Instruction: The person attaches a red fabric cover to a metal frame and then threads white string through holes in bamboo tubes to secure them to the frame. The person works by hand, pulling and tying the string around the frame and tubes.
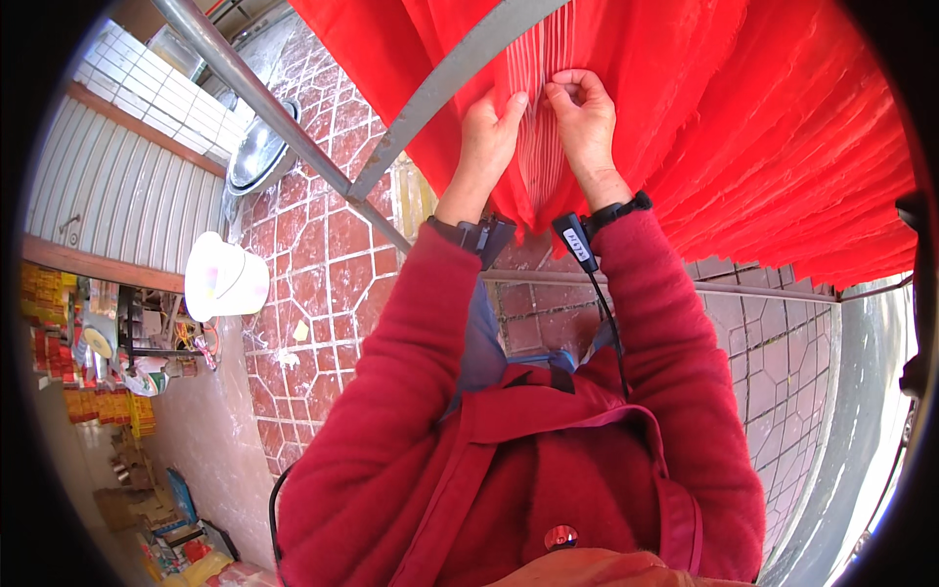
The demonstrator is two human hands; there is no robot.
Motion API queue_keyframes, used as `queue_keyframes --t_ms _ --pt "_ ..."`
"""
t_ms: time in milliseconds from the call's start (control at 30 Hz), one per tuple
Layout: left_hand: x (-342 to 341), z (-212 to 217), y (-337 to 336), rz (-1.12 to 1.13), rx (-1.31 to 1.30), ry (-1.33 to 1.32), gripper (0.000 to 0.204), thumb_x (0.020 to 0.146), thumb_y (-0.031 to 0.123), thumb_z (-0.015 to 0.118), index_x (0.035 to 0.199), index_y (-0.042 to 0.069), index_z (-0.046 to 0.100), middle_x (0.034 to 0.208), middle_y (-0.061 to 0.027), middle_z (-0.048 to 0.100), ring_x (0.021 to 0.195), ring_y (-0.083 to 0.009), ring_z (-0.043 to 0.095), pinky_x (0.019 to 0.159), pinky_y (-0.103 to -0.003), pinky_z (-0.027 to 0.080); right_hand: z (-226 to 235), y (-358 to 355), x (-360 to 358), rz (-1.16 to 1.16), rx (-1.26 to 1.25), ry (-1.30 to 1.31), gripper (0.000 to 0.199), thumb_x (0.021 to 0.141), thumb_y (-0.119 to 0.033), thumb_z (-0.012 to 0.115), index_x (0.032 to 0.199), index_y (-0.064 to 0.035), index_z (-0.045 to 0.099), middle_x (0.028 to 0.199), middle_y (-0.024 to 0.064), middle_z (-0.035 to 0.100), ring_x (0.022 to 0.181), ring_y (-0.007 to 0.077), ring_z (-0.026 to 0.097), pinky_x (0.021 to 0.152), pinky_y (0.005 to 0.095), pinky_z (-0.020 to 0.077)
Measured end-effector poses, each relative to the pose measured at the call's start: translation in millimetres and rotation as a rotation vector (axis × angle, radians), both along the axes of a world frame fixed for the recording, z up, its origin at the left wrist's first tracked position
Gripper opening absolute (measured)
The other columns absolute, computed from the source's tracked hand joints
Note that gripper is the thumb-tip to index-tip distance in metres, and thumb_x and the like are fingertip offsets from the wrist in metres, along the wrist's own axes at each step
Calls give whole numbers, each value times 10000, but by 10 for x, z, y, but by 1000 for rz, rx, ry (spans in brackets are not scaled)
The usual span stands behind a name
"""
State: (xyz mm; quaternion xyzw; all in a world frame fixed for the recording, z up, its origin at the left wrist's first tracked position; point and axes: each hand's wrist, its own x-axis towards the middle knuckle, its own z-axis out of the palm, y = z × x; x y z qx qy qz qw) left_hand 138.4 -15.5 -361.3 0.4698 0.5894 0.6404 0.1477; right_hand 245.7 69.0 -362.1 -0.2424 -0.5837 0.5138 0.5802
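Note:
A large red cloth point(675, 127) hangs in folds ahead of me, with a band of thin pale lines or strands point(541, 157) running down it between my hands. My left hand point(489, 137) is closed at the left side of this band, its thumb pointing up along the cloth and its other fingers mostly hidden. To the right of the band, my right hand point(589, 119) is curled, thumb and forefinger pinched together against the pale lines; whatever lies in that pinch is too small to make out.
A grey metal frame point(269, 98) with a curved bar point(445, 88) crosses at upper left, close to my left hand. A white bucket point(223, 279) and a metal basin point(262, 155) stand on the red tiles point(323, 245). Shelved goods point(108, 338) fill the far left; a road point(831, 440) lies right.

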Motion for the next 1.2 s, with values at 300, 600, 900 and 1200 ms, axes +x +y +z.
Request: queue_keyframes --t_ms 300,600,900,1200 --pt "-94 -156 -83 8 -27 42 315 975 227 666 1186 -6 672 1049 -82 736 959 -143 667 847 -312 520 -176 -74 250 41 93 -82 123 959 9 622 1065 -21 677 968 39 730 886 86 658 816 238 536" --pt "-59 -579 26 38 -181 81 349 912 267 744 1127 -3 701 998 -99 756 912 -177 704 805 -330 542 -727 -122 580 -169 114 -406 294 908 -155 740 1148 -22 637 1011 138 720 933 233 705 821 342 556" --pt "22 -783 69 102 -279 46 346 919 300 737 1063 -14 726 950 -154 764 899 -224 736 760 -354 543 -877 28 380 -320 267 -526 466 846 -299 807 1159 -1 633 1055 209 695 990 344 690 842 408 548" --pt "-79 -823 63 283 -230 47 318 943 256 719 1100 -21 710 991 -131 764 893 -181 713 802 -322 537 -1097 365 445 -74 37 -174 180 972 -160 679 1038 4 648 934 99 719 856 137 622 809 305 510"
